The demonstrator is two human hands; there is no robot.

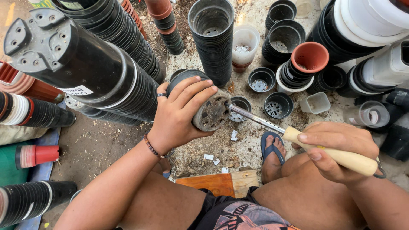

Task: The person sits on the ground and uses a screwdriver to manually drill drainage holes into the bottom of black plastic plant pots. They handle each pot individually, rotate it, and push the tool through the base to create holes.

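Observation:
My left hand (179, 113) grips a black plastic pot (206, 108) on its side, its dirty perforated bottom turned toward me. My right hand (338, 147) is closed on the pale wooden handle of a tool (336, 155) whose metal shaft (255, 119) runs up-left, with its tip against the pot's bottom edge. A ring and a beaded bracelet are on my left hand and wrist. My bare knees and a foot in a blue sandal (272, 149) show below.
Long stacks of black nursery pots (110, 68) lie to the left and stand upright (211, 38) behind. Single black, terracotta (309, 56) and clear pots (366, 114) dot the dirt floor. A wooden board (219, 182) lies under my legs.

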